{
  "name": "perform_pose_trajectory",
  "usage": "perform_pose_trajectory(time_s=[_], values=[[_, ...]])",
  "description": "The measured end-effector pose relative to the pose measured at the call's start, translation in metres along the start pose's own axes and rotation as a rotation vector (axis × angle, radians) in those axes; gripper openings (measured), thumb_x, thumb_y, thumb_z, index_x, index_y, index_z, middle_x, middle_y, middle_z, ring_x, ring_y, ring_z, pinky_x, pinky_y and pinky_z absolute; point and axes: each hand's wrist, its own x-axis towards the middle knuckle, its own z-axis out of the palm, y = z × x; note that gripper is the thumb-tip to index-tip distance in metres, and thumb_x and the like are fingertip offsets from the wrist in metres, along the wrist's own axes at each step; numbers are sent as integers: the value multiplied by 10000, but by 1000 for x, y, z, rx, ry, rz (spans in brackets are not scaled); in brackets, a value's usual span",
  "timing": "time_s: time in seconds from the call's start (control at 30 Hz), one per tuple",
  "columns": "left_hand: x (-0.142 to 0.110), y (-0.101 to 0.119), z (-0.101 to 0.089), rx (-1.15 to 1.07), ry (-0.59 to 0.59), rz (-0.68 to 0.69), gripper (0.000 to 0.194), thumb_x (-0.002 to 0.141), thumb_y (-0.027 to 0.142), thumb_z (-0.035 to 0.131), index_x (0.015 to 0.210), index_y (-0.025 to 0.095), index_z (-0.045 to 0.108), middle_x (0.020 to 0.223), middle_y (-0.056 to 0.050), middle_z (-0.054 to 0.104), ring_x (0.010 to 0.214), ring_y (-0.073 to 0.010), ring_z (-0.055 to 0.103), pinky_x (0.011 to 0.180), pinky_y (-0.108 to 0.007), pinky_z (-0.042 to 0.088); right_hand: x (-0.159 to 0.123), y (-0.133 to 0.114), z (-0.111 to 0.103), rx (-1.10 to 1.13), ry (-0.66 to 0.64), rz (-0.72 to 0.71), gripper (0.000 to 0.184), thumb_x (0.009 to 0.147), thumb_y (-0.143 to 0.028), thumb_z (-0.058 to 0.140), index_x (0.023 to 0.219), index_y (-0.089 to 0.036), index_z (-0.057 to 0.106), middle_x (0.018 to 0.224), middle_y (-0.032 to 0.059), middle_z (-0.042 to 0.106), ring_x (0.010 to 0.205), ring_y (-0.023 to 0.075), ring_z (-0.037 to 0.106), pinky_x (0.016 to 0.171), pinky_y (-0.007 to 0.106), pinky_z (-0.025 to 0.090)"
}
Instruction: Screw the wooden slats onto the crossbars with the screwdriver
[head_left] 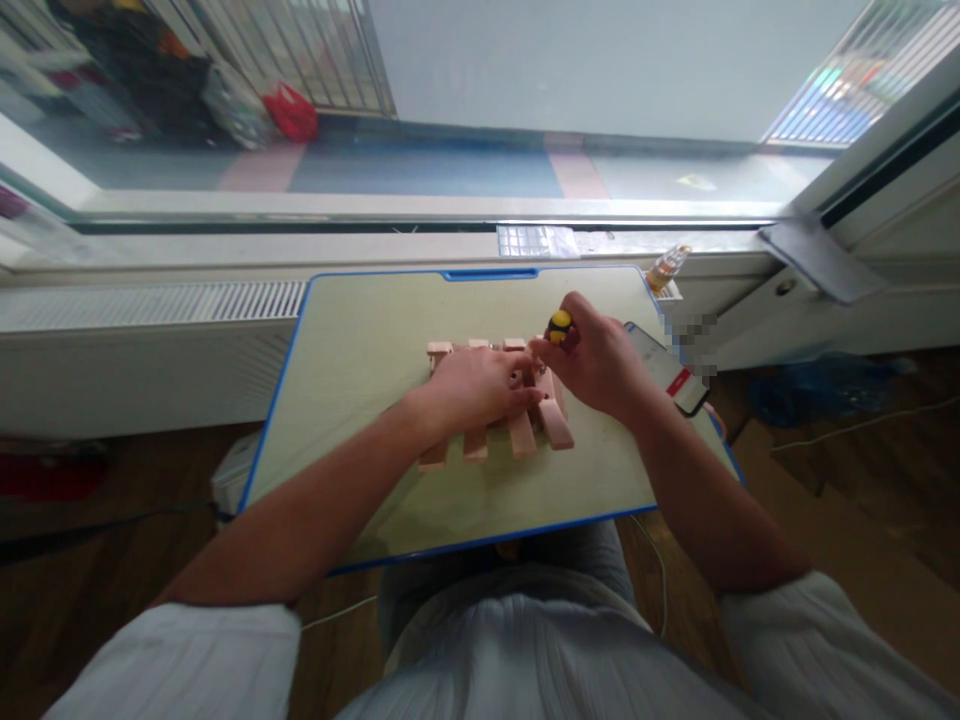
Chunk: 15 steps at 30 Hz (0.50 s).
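A small wooden slatted frame [523,437] of several pale slats lies on a folding table [345,340] with a blue rim. My left hand [476,382] reaches across its middle, fingers and thumb closed about the slats toward the right end. In my right hand [592,350] is a screwdriver [559,325] with a yellow and black handle, its end pointing up between my fingers. My right fingertips are close to those of the left, over the rightmost slat. The screwdriver's tip is hidden by my hand.
A phone [671,370] lies at the table's right edge. Behind the table are a windowsill with a clear packet [536,241], a small bottle [667,268] and a radiator [165,310]. A blue plastic bag [832,390] is on the right, and cables run over the floor.
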Motion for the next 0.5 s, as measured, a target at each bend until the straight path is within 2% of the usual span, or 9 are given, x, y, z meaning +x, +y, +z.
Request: perform_pose_trajectory(time_s=[0.13, 0.27, 0.4, 0.5], values=[[2, -2, 3, 2, 0, 4, 471, 1065, 689, 607, 1357, 372, 796, 1246, -77, 866, 1132, -380, 818, 921, -453, 595, -6, 8, 12, 119, 87, 5, 415, 948, -369, 800, 907, -295, 393, 680, -77, 567, 586, 125, 465, 578, 282, 345], [1, -1, 4, 13, 16, 29, 480, 1075, 674, 602, 1385, 362, 794, 1250, -74, 869, 1117, -371, 823, 924, -448, 600, -11, 17, 22, 183, 192, -15, 413, 958, -360, 817, 902, -294, 412, 744, -53, 634, 597, 122, 504, 565, 291, 374], [-12, -1, -9, -11, 47, 37, 437, 1072, 539, 647, 1460, 379, 768, 1215, -48, 883, 1061, -319, 830, 856, -380, 585, -14, 24, 28, 181, 253, -37, 407, 968, -399, 837, 912, -288, 449, 791, -36, 655, 619, 127, 532, 576, 302, 401], [-25, -3, -28, -104, 156, 64, 296, 1063, 520, 662, 1184, 354, 876, 982, -9, 883, 848, -245, 803, 719, -322, 520, -14, 25, 28, 201, 263, -47, 383, 983, -400, 822, 916, -285, 464, 794, -37, 642, 631, 127, 545, 579, 297, 412]])
